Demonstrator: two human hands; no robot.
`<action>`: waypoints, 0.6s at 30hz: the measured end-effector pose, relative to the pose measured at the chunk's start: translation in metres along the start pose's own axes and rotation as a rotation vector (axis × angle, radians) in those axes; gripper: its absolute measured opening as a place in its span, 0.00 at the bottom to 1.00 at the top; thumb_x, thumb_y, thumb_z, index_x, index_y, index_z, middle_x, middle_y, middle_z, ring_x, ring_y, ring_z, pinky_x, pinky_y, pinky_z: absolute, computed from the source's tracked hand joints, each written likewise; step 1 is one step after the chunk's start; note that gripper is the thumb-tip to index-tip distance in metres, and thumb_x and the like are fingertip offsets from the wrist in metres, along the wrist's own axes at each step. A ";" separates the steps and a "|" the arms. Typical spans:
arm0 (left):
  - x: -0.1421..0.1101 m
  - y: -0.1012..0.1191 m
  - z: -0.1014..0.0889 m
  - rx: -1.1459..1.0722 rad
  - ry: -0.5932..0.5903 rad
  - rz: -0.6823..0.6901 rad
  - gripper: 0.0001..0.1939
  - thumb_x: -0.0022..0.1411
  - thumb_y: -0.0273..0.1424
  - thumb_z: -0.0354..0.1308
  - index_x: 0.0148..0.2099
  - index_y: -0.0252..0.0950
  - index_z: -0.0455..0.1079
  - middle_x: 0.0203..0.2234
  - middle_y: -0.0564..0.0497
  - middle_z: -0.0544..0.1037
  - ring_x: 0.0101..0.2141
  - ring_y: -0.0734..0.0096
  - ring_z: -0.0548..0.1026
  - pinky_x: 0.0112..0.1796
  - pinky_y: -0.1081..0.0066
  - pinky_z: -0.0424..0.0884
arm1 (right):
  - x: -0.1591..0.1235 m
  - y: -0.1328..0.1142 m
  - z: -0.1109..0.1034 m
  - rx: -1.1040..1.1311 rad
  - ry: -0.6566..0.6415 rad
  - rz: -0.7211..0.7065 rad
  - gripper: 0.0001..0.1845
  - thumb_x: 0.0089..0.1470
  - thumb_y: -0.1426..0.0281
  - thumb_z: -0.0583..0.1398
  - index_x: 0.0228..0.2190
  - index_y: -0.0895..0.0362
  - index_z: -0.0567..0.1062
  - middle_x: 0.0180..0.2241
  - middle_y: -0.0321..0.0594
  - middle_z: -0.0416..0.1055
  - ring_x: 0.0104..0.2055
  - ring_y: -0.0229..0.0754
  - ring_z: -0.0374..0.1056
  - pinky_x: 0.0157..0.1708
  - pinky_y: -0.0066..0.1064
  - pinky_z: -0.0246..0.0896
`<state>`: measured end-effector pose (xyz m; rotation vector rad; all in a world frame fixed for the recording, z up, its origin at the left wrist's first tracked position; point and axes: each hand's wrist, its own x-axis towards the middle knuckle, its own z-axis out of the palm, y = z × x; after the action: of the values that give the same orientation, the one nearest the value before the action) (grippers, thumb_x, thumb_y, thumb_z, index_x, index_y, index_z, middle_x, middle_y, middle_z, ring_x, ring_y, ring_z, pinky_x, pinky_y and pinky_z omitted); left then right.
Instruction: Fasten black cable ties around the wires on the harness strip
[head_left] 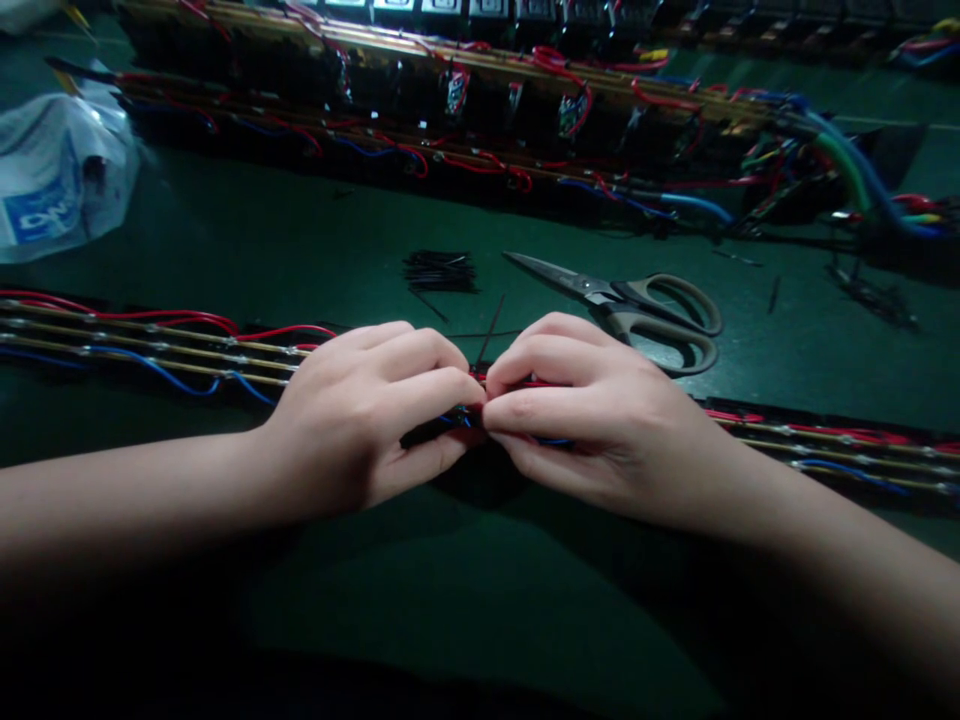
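Note:
My left hand (375,410) and my right hand (585,410) meet fingertip to fingertip over the middle of a long wired strip (172,340), which has brass-coloured rods and red and blue wires. The fingers of both are bent in a pinch. Red and blue wires show at the left fingertips. From between the hands a thin black cable tie (491,330) sticks up at a slant, its lower end hidden at the right fingertips. Just behind lie a small pile of black cable ties (440,271) and scissors (622,300) with grey-black handles, their blades slightly apart or closed, pointing left.
Across the back run larger wired assemblies (420,60) with red wires and brass rods, and a thick blue and green cable bundle (847,160) at their right end. A clear plastic bag (67,170) lies at left. Black scraps (874,295) lie on the green tabletop (262,215).

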<state>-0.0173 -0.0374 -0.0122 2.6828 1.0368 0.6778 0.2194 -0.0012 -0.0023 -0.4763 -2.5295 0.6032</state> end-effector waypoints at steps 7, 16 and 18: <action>0.000 -0.001 0.000 0.007 -0.010 0.012 0.06 0.72 0.30 0.56 0.43 0.38 0.74 0.39 0.49 0.79 0.36 0.64 0.73 0.38 0.64 0.68 | -0.001 0.001 -0.001 0.042 0.016 0.021 0.11 0.66 0.76 0.60 0.33 0.59 0.81 0.38 0.47 0.79 0.40 0.41 0.71 0.42 0.33 0.66; -0.002 -0.002 0.001 -0.009 0.045 0.061 0.04 0.71 0.26 0.58 0.41 0.39 0.73 0.36 0.51 0.80 0.33 0.66 0.71 0.35 0.65 0.66 | 0.001 0.001 0.001 0.051 0.030 0.031 0.09 0.65 0.75 0.61 0.36 0.61 0.82 0.38 0.47 0.79 0.40 0.42 0.71 0.41 0.34 0.66; -0.002 -0.002 0.002 -0.009 0.066 0.081 0.03 0.70 0.26 0.59 0.43 0.40 0.72 0.37 0.52 0.80 0.33 0.66 0.71 0.35 0.65 0.67 | 0.001 0.002 0.002 0.049 0.030 0.045 0.08 0.64 0.76 0.61 0.38 0.63 0.82 0.38 0.47 0.79 0.40 0.43 0.71 0.42 0.34 0.66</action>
<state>-0.0192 -0.0376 -0.0156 2.7245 0.9421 0.7891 0.2183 -0.0001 -0.0047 -0.5214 -2.4756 0.6683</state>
